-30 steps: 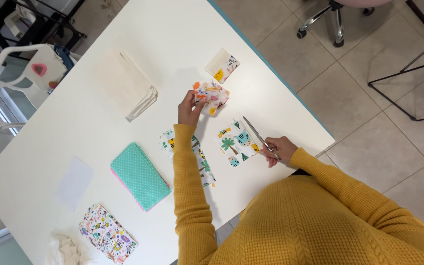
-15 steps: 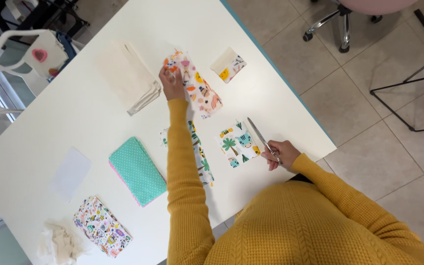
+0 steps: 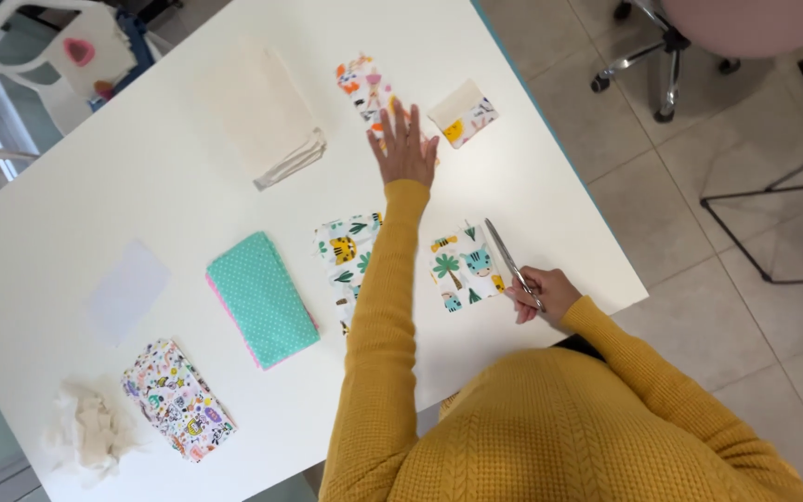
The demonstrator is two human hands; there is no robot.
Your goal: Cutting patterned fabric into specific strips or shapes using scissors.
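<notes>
A person in a mustard-yellow sweater is leaning over a white table, working with small pieces of printed cloth. The left hand is lying flat, fingers spread apart, on a long animal-print strip toward the table's 12 o'clock edge. Just beside that hand, at 2 o'clock, a folded cloth square is lying apart from the strip. The right hand is resting at the table's 4 o'clock corner, fingers closed around the handles of a pair of scissors, whose blades are pointing toward 11 o'clock over the edge of a tiger-and-palm print piece. A second piece of the same print is lying partly under the left sleeve. At 9 o'clock from it a teal dotted fabric is sitting, with a stack of cream cloth farther up and a colourful folded print near the 7 o'clock corner.
</notes>
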